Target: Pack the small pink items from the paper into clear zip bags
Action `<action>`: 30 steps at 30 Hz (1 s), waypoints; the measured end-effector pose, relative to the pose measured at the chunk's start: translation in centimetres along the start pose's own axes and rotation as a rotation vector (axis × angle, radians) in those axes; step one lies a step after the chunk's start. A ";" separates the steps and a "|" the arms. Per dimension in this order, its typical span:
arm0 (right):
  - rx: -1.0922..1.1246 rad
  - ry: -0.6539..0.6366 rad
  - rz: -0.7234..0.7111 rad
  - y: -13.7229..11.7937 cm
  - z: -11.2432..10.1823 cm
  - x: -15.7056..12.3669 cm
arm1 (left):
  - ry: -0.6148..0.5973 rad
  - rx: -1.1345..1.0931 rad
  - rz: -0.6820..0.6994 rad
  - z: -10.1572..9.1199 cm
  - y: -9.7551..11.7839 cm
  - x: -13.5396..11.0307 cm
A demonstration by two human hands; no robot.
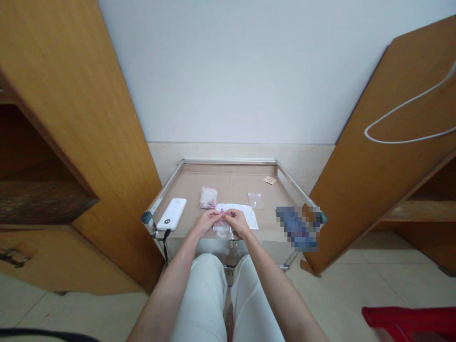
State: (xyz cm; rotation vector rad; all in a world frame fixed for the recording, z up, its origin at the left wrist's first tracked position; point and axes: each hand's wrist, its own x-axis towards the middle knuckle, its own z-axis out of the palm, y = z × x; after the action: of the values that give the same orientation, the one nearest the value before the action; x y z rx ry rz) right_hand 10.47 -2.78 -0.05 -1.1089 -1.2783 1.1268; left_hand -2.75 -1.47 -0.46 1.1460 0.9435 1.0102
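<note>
Near the front edge of the low table, my left hand (pixel 207 222) and my right hand (pixel 236 222) meet fingertip to fingertip. Both are closed in a pinch on a small pink item (pixel 222 213), too small to make out in kind. Under and behind the fingers lies a white sheet of paper (pixel 249 214). Clear plastic bags (pixel 224 231) lie just below my hands at the table's edge. Left of the paper sits a stack of small clear bags (pixel 208 197) with pink bits in it. A single clear zip bag (pixel 255 200) lies flat on the right.
The cardboard-covered table (pixel 235 178) has a raised metal rail (pixel 228 162). A white power bank (pixel 173 213) with a black cable lies left; a tan paper piece (pixel 270 180) and a blurred-out blue object (pixel 297 228) lie right. Wooden cabinets (pixel 117 142) flank both sides.
</note>
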 end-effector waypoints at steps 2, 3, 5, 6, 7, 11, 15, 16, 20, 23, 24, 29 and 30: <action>0.005 0.001 -0.003 0.1 0.0 0.0 | 0.002 0.007 0.009 0.0 0.0 0.0; 0.009 0.000 -0.005 0.2 0.0 0.0 | 0.006 0.012 0.013 0.1 0.0 0.0; 0.022 -0.002 -0.005 0.2 0.0 0.1 | 0.019 0.029 0.019 0.0 -0.1 0.0; 0.030 -0.003 -0.001 0.3 0.0 0.1 | 0.027 0.040 0.022 0.0 -0.1 0.1; 0.038 -0.003 0.005 0.3 0.0 0.1 | 0.033 0.050 0.024 0.0 -0.2 0.1; 0.063 -0.005 0.033 0.3 0.0 0.1 | 0.054 0.074 0.035 0.0 -0.3 0.2; 0.075 -0.002 0.032 0.4 -0.1 0.2 | 0.085 0.046 -0.003 0.2 0.0 0.0; 0.074 0.002 0.032 0.5 -0.2 0.2 | 0.097 0.037 -0.015 0.2 0.1 0.0; 0.067 0.019 0.041 0.8 -0.3 0.4 | 0.125 -0.034 -0.028 0.1 0.4 -0.1; 0.069 0.013 0.046 0.8 -0.4 0.4 | 0.133 -0.088 -0.017 0.1 0.4 -0.2; 0.069 0.013 0.046 0.9 -0.4 0.4 | 0.134 -0.094 -0.016 0.1 0.5 -0.2; 0.063 0.030 0.035 0.8 -0.4 0.5 | 0.127 -0.080 -0.008 0.1 0.6 -0.4; 0.065 0.030 0.023 0.8 -0.4 0.5 | 0.124 -0.081 -0.006 0.1 0.6 -0.4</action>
State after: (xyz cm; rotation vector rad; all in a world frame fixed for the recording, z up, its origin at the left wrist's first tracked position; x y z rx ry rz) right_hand 10.89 -2.22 -0.81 -1.0904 -1.2003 1.1572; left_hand -2.82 -1.82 0.18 1.0223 0.9947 1.1151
